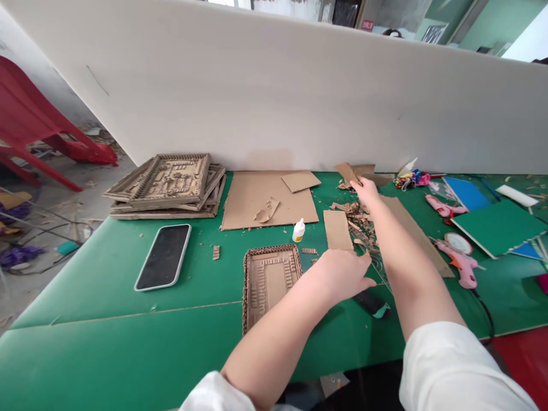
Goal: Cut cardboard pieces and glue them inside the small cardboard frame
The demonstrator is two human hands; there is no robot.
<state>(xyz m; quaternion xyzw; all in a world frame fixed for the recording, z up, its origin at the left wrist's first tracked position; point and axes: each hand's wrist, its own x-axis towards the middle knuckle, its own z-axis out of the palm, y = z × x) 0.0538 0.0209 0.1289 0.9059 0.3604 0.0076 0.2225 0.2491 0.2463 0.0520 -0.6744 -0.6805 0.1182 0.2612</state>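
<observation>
Green table (107,319) against a white partition (274,97). My right hand (366,193) pinches a cardboard scrap (347,172) at the far edge; my left hand (342,275), fingers loosely curled, rests beside the cardboard tray (268,279).

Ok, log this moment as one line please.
right hand: pinching cardboard scrap | left hand: resting by cardboard tray | glue bottle: upright

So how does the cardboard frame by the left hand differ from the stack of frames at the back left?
The single frame lies alone, close to the left hand; the stack of frames is several piled, untouched. The single frame lies near the front, the stack near the partition. Both are brown corrugated cardboard on the green table.
</observation>
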